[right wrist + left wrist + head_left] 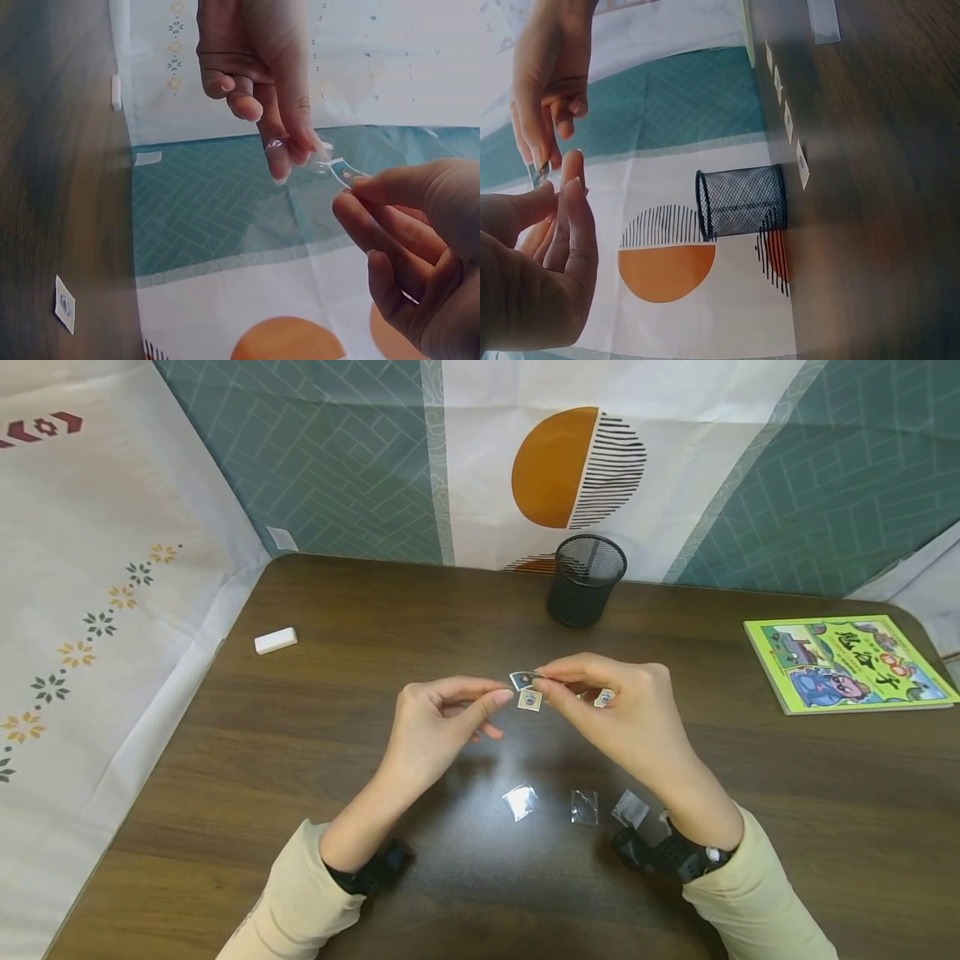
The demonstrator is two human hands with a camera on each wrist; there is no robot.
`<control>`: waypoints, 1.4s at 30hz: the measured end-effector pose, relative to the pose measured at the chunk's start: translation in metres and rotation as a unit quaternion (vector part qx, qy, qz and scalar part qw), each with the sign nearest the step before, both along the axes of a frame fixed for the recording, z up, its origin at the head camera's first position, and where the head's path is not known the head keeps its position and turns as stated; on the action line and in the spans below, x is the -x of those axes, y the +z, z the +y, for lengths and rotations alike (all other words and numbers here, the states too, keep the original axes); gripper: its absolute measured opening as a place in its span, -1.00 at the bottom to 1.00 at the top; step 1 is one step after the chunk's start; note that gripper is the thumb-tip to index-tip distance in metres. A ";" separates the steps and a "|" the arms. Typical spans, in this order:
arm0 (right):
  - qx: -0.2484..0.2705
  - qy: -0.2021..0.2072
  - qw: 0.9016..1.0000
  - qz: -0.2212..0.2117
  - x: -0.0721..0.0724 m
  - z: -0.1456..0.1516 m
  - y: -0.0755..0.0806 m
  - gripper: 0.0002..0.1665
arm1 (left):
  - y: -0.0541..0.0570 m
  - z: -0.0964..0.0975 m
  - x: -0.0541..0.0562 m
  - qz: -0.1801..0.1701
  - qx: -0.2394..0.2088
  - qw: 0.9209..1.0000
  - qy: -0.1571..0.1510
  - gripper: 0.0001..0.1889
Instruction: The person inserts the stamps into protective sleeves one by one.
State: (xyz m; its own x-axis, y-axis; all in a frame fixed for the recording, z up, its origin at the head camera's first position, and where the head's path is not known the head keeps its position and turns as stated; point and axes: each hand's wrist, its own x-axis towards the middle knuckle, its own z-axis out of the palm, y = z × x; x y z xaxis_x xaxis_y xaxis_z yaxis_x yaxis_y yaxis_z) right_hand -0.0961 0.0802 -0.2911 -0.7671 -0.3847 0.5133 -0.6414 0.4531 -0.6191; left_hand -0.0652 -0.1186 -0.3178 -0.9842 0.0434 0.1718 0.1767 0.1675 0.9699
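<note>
Above the table, my right hand (618, 697) pinches a small card (343, 171) with a white border and a teal picture, between thumb and fingertip. My left hand (438, 718) faces it from the other side. Between its thumb and index finger it pinches a crinkled piece of clear plastic film (321, 159), right at the card's edge. Below the hands, a small picture card (529, 700) lies on the table, and another card (603, 697) is partly hidden behind my right hand. The left wrist view shows several such cards (802, 165) in a row.
Nearer the front lie a shiny clear sleeve (520, 802), a second clear sleeve (584, 807) and a third (631, 809) by the right wrist. A black mesh pen holder (581, 589) stands at the back. A white eraser (275, 641) lies left, a green book (851, 664) right.
</note>
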 end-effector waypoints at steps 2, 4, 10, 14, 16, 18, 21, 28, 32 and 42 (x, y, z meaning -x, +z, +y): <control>0.001 -0.002 1.000 0.001 -0.001 0.000 0.000 -0.82 | -0.001 0.001 0.000 0.000 -0.001 1.000 0.000 -0.84; -0.001 -0.003 1.000 0.002 -0.001 -0.001 0.000 -0.81 | -0.001 0.001 0.000 0.000 -0.002 1.000 -0.002 -0.84; -0.006 0.000 1.000 0.010 -0.002 0.000 0.001 -0.84 | -0.001 0.000 0.000 0.003 -0.001 1.000 -0.007 -0.86; -0.009 0.012 1.000 0.012 -0.002 0.000 0.001 -0.85 | -0.002 0.000 0.000 -0.001 -0.003 1.000 -0.011 -0.86; -0.012 0.019 1.000 0.010 -0.001 0.001 0.001 -0.85 | -0.002 0.000 0.000 -0.004 -0.006 1.000 -0.013 -0.85; -0.018 0.026 0.999 0.011 -0.001 0.002 0.002 -0.85 | -0.002 0.001 0.000 -0.006 -0.006 1.000 -0.014 -0.85; -0.027 0.038 0.999 0.010 0.000 0.004 0.002 -0.84 | -0.002 0.001 0.000 -0.011 -0.002 1.000 -0.018 -0.86; -0.061 0.062 0.996 0.019 0.002 0.007 0.002 -0.79 | -0.002 0.001 -0.001 -0.028 0.026 0.999 -0.033 -0.89; -0.077 0.076 0.994 0.023 0.003 0.008 0.003 -0.75 | -0.002 0.000 -0.001 -0.027 0.054 0.997 -0.053 -0.89; -0.034 0.101 0.994 0.002 0.007 0.008 -0.001 -0.68 | -0.001 0.000 0.000 -0.052 -0.027 0.993 -0.103 -0.85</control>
State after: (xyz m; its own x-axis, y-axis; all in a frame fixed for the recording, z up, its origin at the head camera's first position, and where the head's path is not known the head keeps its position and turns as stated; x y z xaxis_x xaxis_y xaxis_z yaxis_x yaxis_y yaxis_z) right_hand -0.1029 0.0879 -0.2917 -0.6684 -0.5645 0.4843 -0.7262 0.3547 -0.5889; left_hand -0.0653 -0.1183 -0.3188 -0.9678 0.2398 0.0769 0.1002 0.0864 0.9912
